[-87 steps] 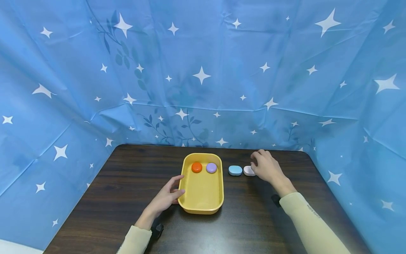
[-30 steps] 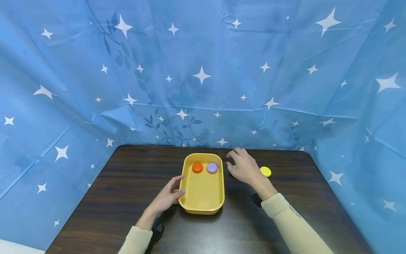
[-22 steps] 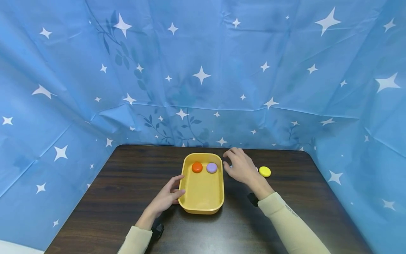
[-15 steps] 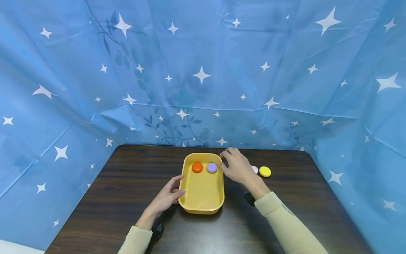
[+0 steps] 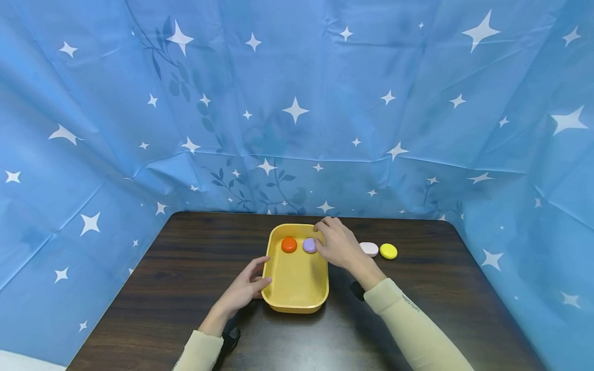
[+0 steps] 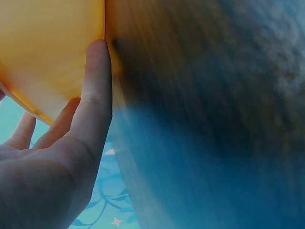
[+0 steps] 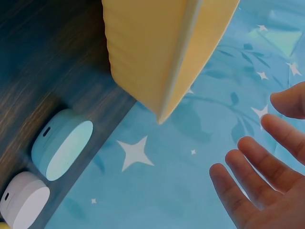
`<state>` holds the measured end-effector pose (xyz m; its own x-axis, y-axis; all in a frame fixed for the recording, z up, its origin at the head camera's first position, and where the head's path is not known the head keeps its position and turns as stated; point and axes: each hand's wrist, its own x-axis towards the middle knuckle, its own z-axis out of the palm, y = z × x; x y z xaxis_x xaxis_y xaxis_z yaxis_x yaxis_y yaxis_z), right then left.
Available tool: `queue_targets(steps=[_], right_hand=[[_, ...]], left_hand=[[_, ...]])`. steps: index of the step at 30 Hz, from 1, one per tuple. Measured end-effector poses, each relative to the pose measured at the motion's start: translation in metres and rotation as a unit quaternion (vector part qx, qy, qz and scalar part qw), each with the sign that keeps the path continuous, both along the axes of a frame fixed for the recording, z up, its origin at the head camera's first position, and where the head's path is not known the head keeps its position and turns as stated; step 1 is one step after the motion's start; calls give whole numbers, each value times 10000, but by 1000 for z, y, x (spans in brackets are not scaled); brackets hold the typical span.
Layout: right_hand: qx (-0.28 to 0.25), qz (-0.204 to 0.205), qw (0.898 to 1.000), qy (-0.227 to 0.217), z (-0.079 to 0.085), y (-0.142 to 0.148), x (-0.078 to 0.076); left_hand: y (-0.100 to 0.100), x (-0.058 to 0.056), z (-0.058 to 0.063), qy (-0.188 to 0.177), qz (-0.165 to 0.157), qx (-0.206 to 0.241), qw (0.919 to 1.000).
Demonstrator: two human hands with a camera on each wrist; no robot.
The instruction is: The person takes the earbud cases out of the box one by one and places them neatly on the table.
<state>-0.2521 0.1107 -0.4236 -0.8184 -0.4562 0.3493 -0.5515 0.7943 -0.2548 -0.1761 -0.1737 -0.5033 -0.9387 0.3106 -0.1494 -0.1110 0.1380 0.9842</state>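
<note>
At the left wall of a yellow tray (image 5: 297,288), my left hand (image 5: 241,286) rests with fairly straight fingers against the outside. My right hand (image 5: 341,246) hovers over the tray's right rim, fingers bent loosely; the right wrist view shows nothing in it. Inside the tray sit an orange rounded piece (image 5: 289,245) and a purple rounded piece (image 5: 308,246), which my right thumb partly overlaps. To the right of the tray stand a light-blue oval case (image 7: 62,143), hidden behind my hand in the head view, a white oval case (image 5: 369,249) and a yellow rounded piece (image 5: 388,251).
The dark wooden table (image 5: 195,268) ends in a straight back edge just behind the tray. A blue cloth (image 5: 297,139) with white stars hangs around its back and sides.
My right hand has swept left from beside the white case, past the blue one, to the tray's right rim. White and yellow have come into view behind it. The left hand stays put.
</note>
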Motion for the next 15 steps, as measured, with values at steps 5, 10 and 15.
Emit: queue_targets(steps=[5, 10, 15], right_hand=[[74, 46, 9999, -91, -1, -5, -2], [133, 136, 9998, -106, -2, -9, -5], [218, 206, 9994, -180, -5, -12, -9]], left_hand=[[0, 0, 1, 5, 11, -33, 10000], [0, 0, 1, 13, 3, -23, 10000], [0, 0, 1, 12, -17, 19, 10000]])
